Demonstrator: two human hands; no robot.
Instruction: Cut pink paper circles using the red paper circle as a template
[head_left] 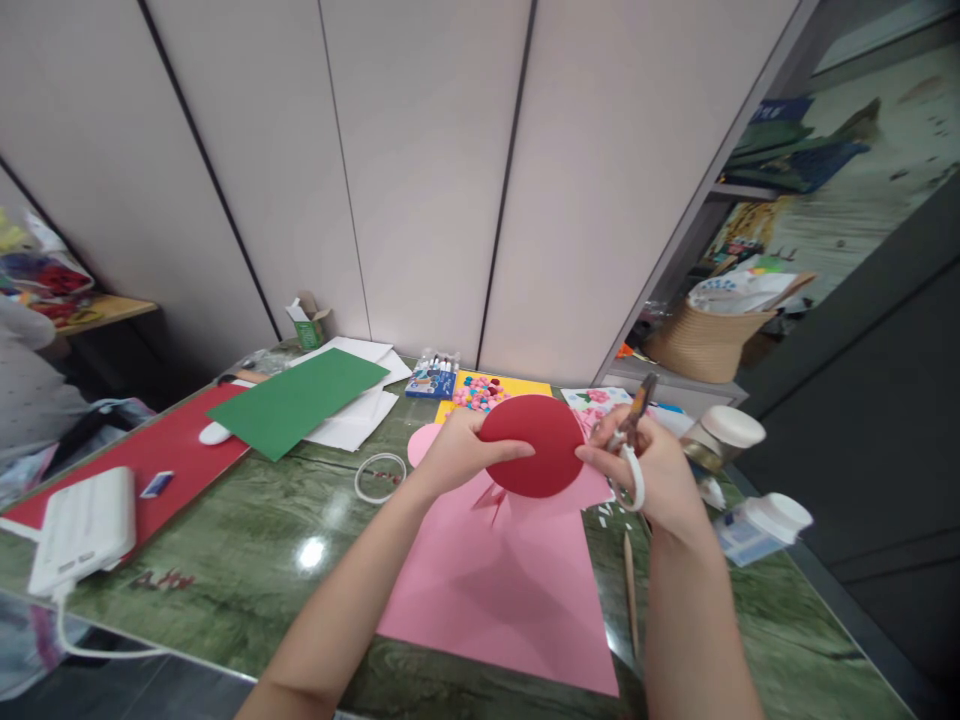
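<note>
A round piece of red paper (536, 470) is held up over a large pink sheet (495, 590) on the table. My left hand (466, 450) grips its left side, thumb lying across the front. My right hand (637, 460) is closed around a pair of scissors (634, 420) with white handles, blades pointing up and away from the paper. The right thumb and fingertips also meet the red circle's right edge. Red paper scraps (491, 503) lie on the pink sheet just below the circle.
Left are a green sheet (300, 395), white papers, a white power bank (86, 530) and a white ring (380, 478). Colourful pom-poms (480, 393) lie behind the circle. A pencil (631, 590) and white-capped bottles (765, 528) stand right. Cabinet panels rise behind. Someone sits far left.
</note>
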